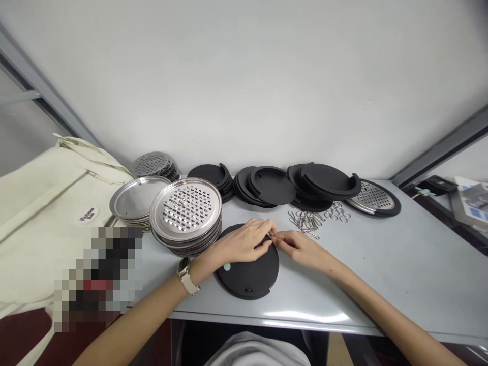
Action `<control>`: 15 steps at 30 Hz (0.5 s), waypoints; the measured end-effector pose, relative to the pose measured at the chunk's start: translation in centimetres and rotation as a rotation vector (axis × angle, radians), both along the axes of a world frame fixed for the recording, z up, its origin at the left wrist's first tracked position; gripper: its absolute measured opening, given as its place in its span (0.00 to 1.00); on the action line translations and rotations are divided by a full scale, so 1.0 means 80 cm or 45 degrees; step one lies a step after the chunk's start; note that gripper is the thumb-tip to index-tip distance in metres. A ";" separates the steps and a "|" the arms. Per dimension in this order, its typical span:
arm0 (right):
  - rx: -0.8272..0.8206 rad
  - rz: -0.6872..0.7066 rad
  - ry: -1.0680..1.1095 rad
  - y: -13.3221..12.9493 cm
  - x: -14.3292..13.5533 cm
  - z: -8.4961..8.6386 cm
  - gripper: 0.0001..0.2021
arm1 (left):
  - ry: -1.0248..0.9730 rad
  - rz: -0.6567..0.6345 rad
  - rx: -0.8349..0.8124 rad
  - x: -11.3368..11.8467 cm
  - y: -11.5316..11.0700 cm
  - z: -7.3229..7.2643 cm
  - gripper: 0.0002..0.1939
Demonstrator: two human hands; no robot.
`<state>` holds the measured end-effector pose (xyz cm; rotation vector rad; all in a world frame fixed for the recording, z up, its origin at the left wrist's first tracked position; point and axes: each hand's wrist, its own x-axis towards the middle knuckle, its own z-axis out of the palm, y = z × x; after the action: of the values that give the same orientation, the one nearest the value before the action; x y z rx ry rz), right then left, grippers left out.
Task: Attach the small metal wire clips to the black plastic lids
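Hands meet over black disc [247, 269] lying flat near worktop [381, 274] front edge. Left hand [240, 244], watch at wrist, and right hand [301, 249]: fingertips of both pinched on small metal piece [270, 236], too small to identify. Beyond: loose wire clips [308, 219]; stack of perforated steel plates [186, 213] to the left; black discs [267, 185] along wall.
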<state>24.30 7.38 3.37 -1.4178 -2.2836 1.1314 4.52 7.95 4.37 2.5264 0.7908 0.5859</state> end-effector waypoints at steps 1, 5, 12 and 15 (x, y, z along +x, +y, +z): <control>-0.002 -0.003 -0.002 0.000 0.000 0.000 0.18 | 0.005 -0.002 -0.004 0.000 0.000 0.001 0.10; 0.005 0.010 0.012 0.000 0.000 0.001 0.17 | 0.019 -0.010 -0.016 -0.001 -0.001 0.002 0.10; -0.014 0.021 0.021 0.001 0.003 0.000 0.17 | 0.024 -0.009 0.016 0.000 -0.001 -0.001 0.09; -0.014 0.036 0.028 0.002 0.004 -0.001 0.18 | 0.026 -0.010 0.017 0.000 0.000 -0.001 0.09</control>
<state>24.60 7.54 3.28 -1.3743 -2.2934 1.1637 4.52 7.91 4.27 2.5507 0.7859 0.5657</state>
